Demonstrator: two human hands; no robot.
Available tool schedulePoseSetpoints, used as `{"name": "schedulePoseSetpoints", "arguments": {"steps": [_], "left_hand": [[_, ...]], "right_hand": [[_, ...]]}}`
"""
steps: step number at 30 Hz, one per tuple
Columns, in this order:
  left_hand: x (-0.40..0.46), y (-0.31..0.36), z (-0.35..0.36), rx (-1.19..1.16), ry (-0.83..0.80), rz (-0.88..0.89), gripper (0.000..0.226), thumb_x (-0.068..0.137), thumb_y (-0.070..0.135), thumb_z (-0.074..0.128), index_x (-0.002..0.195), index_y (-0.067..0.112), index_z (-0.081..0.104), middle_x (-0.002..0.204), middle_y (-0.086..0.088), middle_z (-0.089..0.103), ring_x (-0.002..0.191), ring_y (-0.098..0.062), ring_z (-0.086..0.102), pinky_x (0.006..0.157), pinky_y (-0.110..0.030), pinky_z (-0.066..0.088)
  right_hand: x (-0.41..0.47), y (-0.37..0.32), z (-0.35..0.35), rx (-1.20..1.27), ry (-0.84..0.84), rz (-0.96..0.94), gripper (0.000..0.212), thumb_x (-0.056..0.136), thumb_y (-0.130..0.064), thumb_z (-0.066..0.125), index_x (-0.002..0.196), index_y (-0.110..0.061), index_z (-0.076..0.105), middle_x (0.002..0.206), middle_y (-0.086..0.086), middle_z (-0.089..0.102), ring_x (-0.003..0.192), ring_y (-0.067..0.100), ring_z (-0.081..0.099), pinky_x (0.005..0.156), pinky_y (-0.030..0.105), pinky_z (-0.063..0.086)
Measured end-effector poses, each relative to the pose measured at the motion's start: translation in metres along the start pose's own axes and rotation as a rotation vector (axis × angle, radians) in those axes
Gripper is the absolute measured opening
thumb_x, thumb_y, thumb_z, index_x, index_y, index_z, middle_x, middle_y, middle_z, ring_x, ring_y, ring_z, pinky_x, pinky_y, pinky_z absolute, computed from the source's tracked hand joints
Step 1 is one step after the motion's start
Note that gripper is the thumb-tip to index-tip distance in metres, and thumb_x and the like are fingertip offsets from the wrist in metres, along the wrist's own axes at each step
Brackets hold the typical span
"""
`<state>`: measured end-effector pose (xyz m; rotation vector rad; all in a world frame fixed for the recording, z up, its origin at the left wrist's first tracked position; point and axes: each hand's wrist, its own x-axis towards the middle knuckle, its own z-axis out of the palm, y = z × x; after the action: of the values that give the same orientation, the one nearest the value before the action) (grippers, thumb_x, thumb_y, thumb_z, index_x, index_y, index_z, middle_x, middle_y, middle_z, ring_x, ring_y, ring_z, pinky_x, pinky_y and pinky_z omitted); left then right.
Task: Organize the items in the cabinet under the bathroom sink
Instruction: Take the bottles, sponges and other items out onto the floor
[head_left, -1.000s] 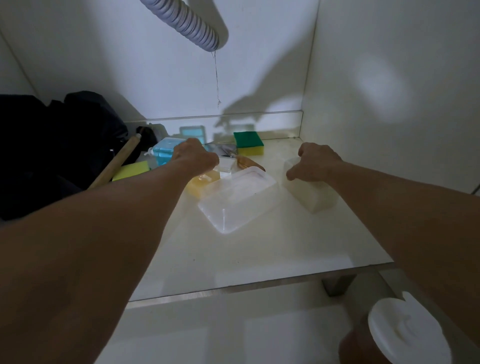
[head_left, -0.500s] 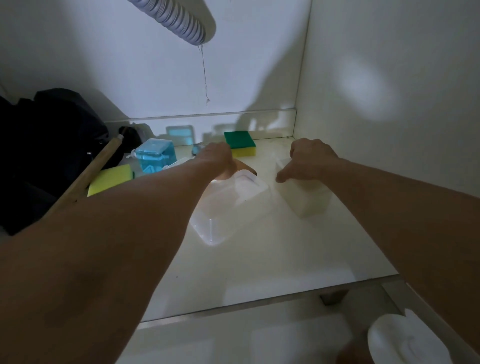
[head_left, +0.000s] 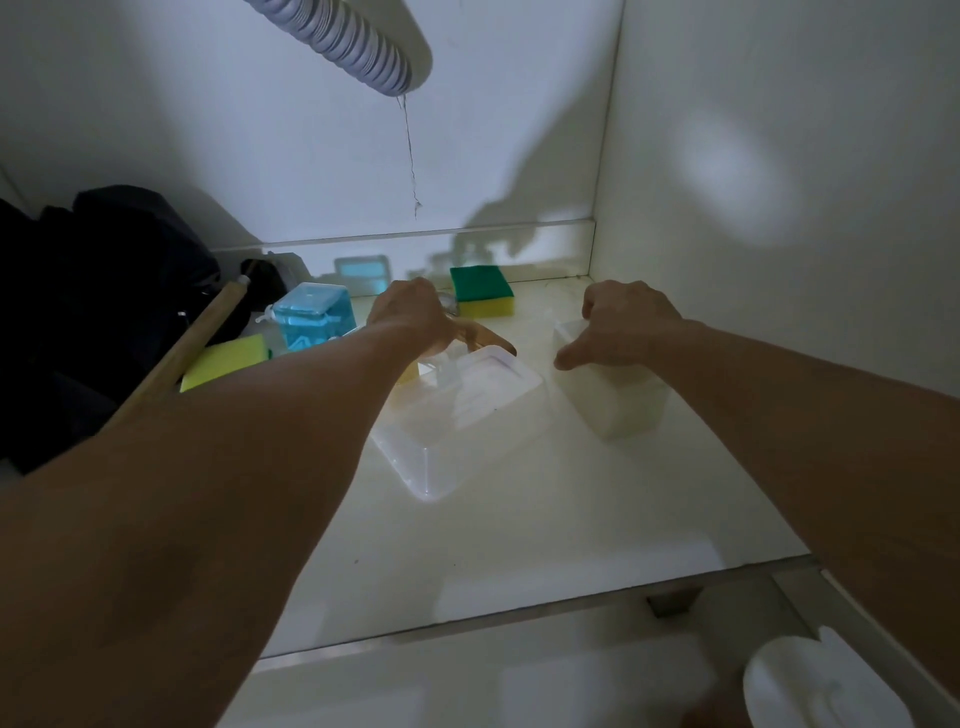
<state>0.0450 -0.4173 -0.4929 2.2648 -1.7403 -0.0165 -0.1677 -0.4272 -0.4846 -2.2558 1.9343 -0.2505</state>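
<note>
Head view, looking down into the cabinet under the sink. Nearest, at the lower right outside the cabinet, a white rounded object (head_left: 810, 686) shows only in part and I cannot identify it. My two forearms reach in over the white cabinet floor (head_left: 519, 519). On that floor, between my arms, a clear plastic container (head_left: 457, 421) lies upside down. To its right stands a translucent white box (head_left: 618, 400); my right hand (head_left: 623, 327) rests on its top with the fingers curled over the far edge and the thumb against the near side. My left hand (head_left: 415, 317) is just beyond the far end of the clear container, fingers curled downward over small items there; whether it grips anything cannot be told, as the hand hides them, and only an amber-coloured piece (head_left: 488, 338) shows beside it. The hands are well apart. To the left lie a yellow sponge (head_left: 228, 364) and a wooden handle (head_left: 197, 343) slanting across it, with a blue soap dispenser (head_left: 311, 322) just behind. Farther back, near the rear wall, a green-and-yellow sponge (head_left: 480, 291) sits flat. A dark bag (head_left: 93, 291) fills the left side, and a grey corrugated drain hose (head_left: 358, 47) hangs from above.
</note>
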Motion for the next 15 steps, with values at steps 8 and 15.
{"name": "schedulePoseSetpoints", "arguments": {"steps": [8,15], "left_hand": [[-0.004,0.013,-0.011,0.142,-0.198,-0.033,0.059,0.090,0.054,0.058,0.129,0.011,0.051,0.103,-0.006,0.048,0.106,-0.023,0.051,0.091,-0.031,0.043],[-0.016,0.040,0.000,-0.121,-0.310,-0.141,0.086,0.053,0.061,0.086,0.108,0.008,0.048,0.099,-0.007,0.056,0.096,-0.027,0.056,0.089,-0.035,0.052]], "right_hand": [[-0.004,-0.005,-0.001,0.037,0.005,-0.009,0.075,0.067,-0.054,0.082,0.124,-0.015,0.054,0.120,0.008,0.058,0.105,0.027,0.055,0.082,0.033,0.049],[-0.012,0.021,0.002,0.016,-0.039,0.003,0.074,0.068,-0.058,0.081,0.124,-0.018,0.052,0.123,0.007,0.057,0.108,0.027,0.055,0.081,0.033,0.046]]}}
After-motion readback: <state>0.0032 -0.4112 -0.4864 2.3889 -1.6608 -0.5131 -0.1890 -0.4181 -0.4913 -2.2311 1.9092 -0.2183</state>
